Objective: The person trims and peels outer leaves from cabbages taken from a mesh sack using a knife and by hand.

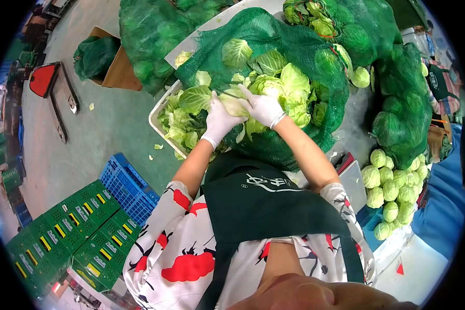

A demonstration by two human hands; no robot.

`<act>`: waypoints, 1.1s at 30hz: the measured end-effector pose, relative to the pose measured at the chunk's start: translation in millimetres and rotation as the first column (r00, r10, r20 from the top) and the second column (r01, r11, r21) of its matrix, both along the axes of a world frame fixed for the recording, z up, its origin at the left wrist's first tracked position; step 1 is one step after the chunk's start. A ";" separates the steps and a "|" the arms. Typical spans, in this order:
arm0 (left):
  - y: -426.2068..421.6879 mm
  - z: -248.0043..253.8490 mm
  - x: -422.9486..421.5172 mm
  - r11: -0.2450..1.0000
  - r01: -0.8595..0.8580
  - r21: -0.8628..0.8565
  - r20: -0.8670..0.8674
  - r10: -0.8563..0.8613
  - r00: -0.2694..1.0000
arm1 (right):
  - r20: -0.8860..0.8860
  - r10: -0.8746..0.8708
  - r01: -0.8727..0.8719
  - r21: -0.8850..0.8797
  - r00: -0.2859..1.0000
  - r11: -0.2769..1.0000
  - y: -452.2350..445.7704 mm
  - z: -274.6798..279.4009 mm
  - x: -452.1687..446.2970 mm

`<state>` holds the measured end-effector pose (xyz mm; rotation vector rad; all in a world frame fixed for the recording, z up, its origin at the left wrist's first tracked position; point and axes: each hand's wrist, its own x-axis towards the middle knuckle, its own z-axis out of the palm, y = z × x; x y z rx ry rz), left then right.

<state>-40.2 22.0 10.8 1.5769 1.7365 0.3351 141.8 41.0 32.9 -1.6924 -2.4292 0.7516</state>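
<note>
A pale green cabbage (232,105) is between my white-gloved hands, over the edge of a white crate. My left hand (221,120) is closed around its near left side, beside a loose outer leaf (195,99). At its right side, my right hand (264,107) has its fingers bent around what looks like a thin knife (234,95); the handle is hidden in the glove. Under and beyond my hands lies an open green mesh sack (274,33) with cabbages (296,85) and loose leaves on it. The white crate (155,120) at left holds trimmed leaves (178,126).
Full green mesh sacks (152,44) stand beyond and at right. Bare cabbages (390,188) are piled at lower right. Green crates (51,240) and a blue crate (129,181) stand at lower left. A pallet jack (57,98) and a cardboard box (120,70) are at upper left. Another person (442,88) is at far right.
</note>
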 end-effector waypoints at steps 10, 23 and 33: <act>11.1 -22.9 -5.8 0.983 0.184 0.006 -0.063 -0.183 0.981 | 0.105 0.167 -0.158 -0.089 0.980 0.983 16.3 1.1 -4.2; -16.5 -22.5 -5.2 0.975 0.062 0.215 0.038 -0.072 0.997 | 0.103 -0.314 0.323 -0.078 0.944 0.943 51.1 -57.8 45.5; -10.5 -31.6 -30.7 0.997 -0.069 -0.026 0.082 0.071 0.994 | -0.165 -0.540 0.517 -0.165 0.825 0.840 -1.8 -52.1 -6.9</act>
